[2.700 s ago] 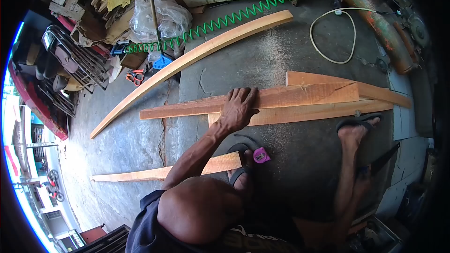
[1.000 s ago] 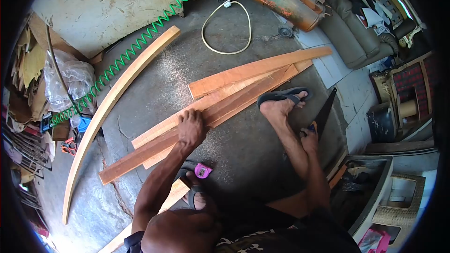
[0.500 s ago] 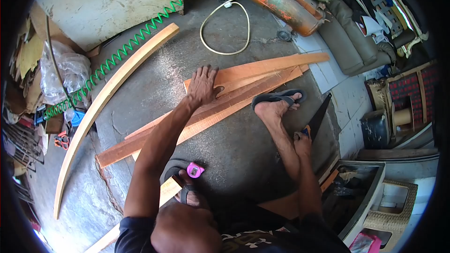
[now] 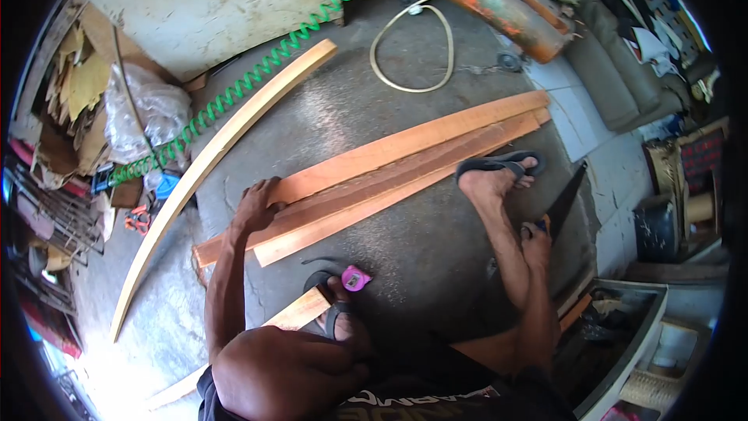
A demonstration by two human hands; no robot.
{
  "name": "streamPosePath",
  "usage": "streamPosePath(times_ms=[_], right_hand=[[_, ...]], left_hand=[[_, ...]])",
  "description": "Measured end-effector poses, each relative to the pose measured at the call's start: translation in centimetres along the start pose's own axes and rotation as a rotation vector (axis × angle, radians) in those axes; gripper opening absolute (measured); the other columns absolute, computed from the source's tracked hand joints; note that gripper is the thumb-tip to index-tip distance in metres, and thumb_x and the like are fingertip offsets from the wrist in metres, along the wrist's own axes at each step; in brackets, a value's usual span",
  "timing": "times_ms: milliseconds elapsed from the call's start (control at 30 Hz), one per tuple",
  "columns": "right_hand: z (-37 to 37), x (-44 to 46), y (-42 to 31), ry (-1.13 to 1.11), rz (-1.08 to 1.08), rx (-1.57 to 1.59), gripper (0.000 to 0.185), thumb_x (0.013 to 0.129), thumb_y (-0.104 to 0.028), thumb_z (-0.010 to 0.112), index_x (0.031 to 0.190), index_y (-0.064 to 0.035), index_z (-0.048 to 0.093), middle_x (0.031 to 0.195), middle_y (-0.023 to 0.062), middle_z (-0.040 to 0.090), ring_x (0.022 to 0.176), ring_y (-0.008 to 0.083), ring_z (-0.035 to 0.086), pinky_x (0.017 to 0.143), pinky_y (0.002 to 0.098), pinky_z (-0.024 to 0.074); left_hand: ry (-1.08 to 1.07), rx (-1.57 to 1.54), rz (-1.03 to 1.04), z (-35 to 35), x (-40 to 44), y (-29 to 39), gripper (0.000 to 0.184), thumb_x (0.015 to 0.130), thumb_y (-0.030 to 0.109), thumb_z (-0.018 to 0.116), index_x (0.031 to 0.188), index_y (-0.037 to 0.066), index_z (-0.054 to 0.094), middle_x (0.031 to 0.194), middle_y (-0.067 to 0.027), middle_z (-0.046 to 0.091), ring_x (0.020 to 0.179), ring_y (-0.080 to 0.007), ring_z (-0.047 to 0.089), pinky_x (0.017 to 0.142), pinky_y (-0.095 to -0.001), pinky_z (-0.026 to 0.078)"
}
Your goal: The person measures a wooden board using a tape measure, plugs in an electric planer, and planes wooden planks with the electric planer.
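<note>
Shirt lettering [image 4: 448, 396] shows partly; right hand [image 4: 536, 245] holds a saw [image 4: 566, 203].

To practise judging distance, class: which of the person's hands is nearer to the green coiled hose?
Left. The left hand touches the grouped planks, across the curved plank from the green coiled hose; the right hand, holding the saw, is much farther off.
</note>
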State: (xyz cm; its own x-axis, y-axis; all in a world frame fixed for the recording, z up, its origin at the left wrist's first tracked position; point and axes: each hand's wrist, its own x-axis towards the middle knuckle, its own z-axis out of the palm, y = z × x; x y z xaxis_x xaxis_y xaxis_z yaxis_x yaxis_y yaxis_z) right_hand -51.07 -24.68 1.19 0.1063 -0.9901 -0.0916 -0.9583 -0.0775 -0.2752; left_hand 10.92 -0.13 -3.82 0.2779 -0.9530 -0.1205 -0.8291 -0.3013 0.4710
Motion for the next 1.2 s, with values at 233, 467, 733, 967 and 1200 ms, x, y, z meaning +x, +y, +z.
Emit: streamPosePath(times_ms=[233,467,733,967,1200], right_hand=[[0.7,0.9,-9.9,0.153,-0.322,0.063,0.045,0.09,-0.019,0.069,0.131,-0.0017,0.063,0.126,0.0271,0.061,0.123,0.0442,0.054,0.105,0.0479,0.0437],[6.1,4.0,-31.4,-0.165,-1.03,0.028,0.073,0.088,-0.027,0.075,0.15,-0.0066,0.043,0.143,0.02,0.049,0.133,0.0415,0.048,0.109,0.0488,0.0403],[10.4,5.3,-40.0,-0.624,-0.842,-0.304,0.074,0.093,-0.051,0.067,0.151,-0.0105,0.046,0.144,0.0194,0.053,0.137,0.0396,0.047,0.116,0.0481,0.0373],[10.7,5.7,-39.4,-0.642,-0.908,-0.265,0.073,0.091,-0.056,0.068,0.147,-0.0121,0.053,0.134,0.025,0.06,0.131,0.042,0.052,0.111,0.0505,0.0411],[9.0,6.4,-39.2,-0.694,-1.137,-0.481,0.087,0.087,-0.058,0.071,0.151,-0.0054,0.043,0.135,0.0265,0.055,0.13,0.0451,0.051,0.109,0.051,0.0422]], left_hand=[[0.158,-0.013,-0.321,-4.6,-8.9,-9.6,0.042,0.098,0.044,0.06,0.127,0.015,0.068,0.125,-0.0166,0.067,0.118,-0.0383,0.062,0.098,-0.0545,0.046],[0.581,0.016,-0.859,-4.0,-19.0,-11.8,0.054,0.1,0.044,0.057,0.137,0.006,0.059,0.13,-0.0257,0.062,0.123,-0.0417,0.058,0.105,-0.0476,0.045],[0.725,-1.093,-0.81,1.7,-16.9,-9.8,0.072,0.103,0.057,0.049,0.141,-0.004,0.055,0.14,-0.0194,0.061,0.134,-0.0293,0.053,0.114,-0.0371,0.035],[0.793,-0.866,-0.921,5.0,-13.9,-2.2,0.069,0.103,0.056,0.047,0.148,0.004,0.048,0.14,-0.026,0.059,0.132,-0.0395,0.055,0.111,-0.0429,0.041],[0.863,-0.738,-1.047,5.3,-14.0,0.5,0.059,0.104,0.047,0.047,0.143,0.005,0.054,0.121,-0.0296,0.067,0.116,-0.0441,0.064,0.1,-0.0464,0.049]])
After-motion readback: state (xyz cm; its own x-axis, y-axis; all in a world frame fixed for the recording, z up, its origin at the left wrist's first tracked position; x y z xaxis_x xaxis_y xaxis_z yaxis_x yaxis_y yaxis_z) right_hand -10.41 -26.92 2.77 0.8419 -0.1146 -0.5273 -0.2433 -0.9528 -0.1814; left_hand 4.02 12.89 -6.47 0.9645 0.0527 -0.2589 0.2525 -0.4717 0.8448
